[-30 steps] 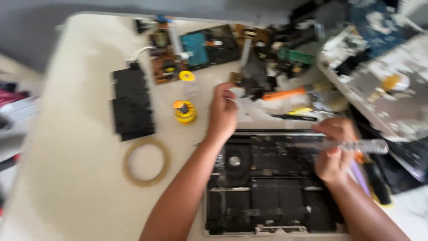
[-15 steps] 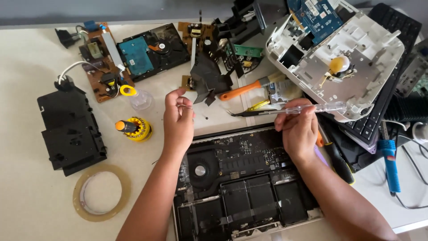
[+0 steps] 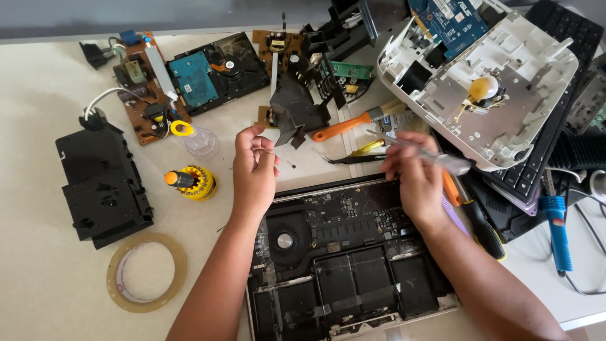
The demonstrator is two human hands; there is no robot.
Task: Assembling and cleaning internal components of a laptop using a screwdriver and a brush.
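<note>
- The clear-handled screwdriver (image 3: 435, 156) lies pinched in the right hand (image 3: 413, 180), whose fingers (image 3: 404, 144) are curled tight round it; half a second ago it sat level, now it slants down to the right.
- Just below those fingers sits the opened laptop (image 3: 341, 252) on the surface (image 3: 50, 189).
- The left hand (image 3: 254, 170) hovers with fingers half-curled, thumb and forefinger close together, holding nothing I can make out; it has barely moved.
- Left of it stands the yellow bit holder (image 3: 192, 182).

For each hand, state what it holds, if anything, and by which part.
The right hand grips a clear-handled screwdriver around its handle. The left hand pinches its fingertips together; whether anything is between them cannot be told.
</note>
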